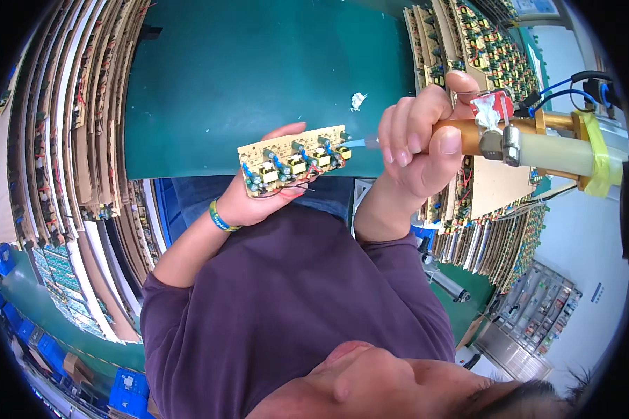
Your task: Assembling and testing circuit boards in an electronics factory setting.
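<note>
My left hand [269, 199] holds a tan circuit board panel [260, 150] from below, its fingers wrapped behind the far edge. Rows of yellow transformers, blue parts and dark green capacitors stand on the panel, with thin red and black wires at its near edge. In my right hand [426, 133] is a glue dispensing gun [461, 137] with a copper-coloured body, a red lever and a white hose fitting. Its pale blue nozzle [355, 143] points left and reaches the panel's right end; whether it touches a part I cannot tell.
A green work mat [258, 77] covers the table, with a white glue blob [358, 101] on it. Tall stacks of cardboard and circuit boards [84, 105] line the left side. More boards [486, 52] are stacked at the right. Blue bins [129, 391] stand at the lower left.
</note>
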Available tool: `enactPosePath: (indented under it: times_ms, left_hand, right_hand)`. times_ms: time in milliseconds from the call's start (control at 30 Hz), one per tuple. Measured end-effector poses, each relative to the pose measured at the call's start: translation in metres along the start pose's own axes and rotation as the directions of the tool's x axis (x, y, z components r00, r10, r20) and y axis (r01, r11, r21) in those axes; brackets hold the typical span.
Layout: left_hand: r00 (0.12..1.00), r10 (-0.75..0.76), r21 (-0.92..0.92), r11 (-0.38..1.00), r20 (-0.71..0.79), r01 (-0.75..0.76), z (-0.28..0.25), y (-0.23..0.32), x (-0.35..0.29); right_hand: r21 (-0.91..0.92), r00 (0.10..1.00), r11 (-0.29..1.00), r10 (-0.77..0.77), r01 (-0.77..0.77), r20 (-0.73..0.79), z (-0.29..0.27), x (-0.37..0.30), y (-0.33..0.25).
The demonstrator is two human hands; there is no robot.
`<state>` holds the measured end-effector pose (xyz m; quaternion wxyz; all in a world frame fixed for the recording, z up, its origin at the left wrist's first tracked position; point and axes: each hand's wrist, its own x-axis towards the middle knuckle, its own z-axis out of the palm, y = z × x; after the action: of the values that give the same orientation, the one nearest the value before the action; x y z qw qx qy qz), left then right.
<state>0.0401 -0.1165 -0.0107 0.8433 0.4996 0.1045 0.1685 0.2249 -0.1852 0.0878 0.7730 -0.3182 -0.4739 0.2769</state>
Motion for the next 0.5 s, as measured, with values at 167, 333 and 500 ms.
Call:
enactPosePath:
  times_ms: [167, 333, 500]
  left_hand:
    - [1.0, 0.021, -0.035, 0.999, 0.005, -0.021, -0.0014, 0.001, -0.0004]
    - [0.999, 0.049, -0.009, 0.999, 0.003, -0.049, 0.0003, -0.0003, -0.0007]
    - [0.999, 0.046, -0.009, 0.999, -0.002, -0.046, 0.0011, 0.0005, -0.0016]
  right_hand:
    - [0.003, 1.0, 1.0, 0.008, -0.008, -0.005, -0.0047, -0.0013, 0.0009]
    - [0.01, 1.0, 1.0, 0.0, 0.0, 0.019, -0.0068, -0.0018, 0.0006]
    - [0.023, 0.999, 1.0, 0.003, -0.003, 0.034, -0.0075, -0.0027, -0.0012]
